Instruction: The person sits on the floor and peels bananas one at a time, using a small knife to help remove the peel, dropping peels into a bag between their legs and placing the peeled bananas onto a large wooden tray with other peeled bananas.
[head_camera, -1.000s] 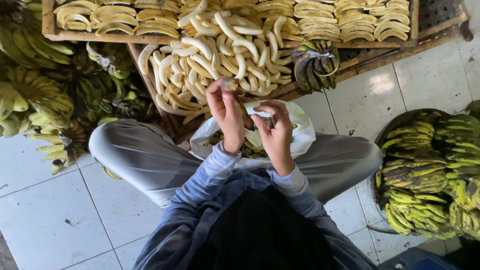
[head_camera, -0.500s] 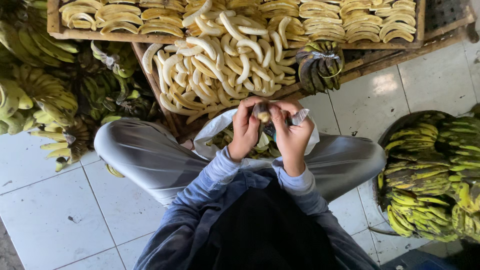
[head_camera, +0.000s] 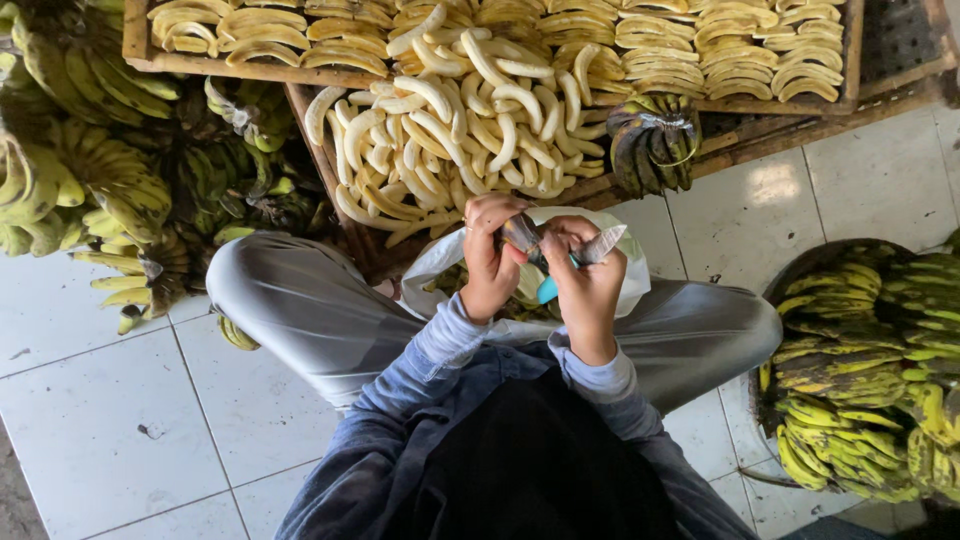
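Knife (head_camera: 572, 262): turquoise handle, silvery blade, between right-hand fingers (head_camera: 570, 240). Banana (head_camera: 522, 236) at left fingertips: dark, mottled skin. Beyond fingers, peeled bananas (head_camera: 450, 130): pale cream. Bag (head_camera: 440, 265): white.

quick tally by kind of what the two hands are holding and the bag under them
banana, in the left hand: 1
knife, in the right hand: 1
white plastic bag: 1
total: 3

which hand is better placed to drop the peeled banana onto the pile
Probably the left hand: it grips the banana and sits nearer the peeled pile, while the right hand holds the knife.
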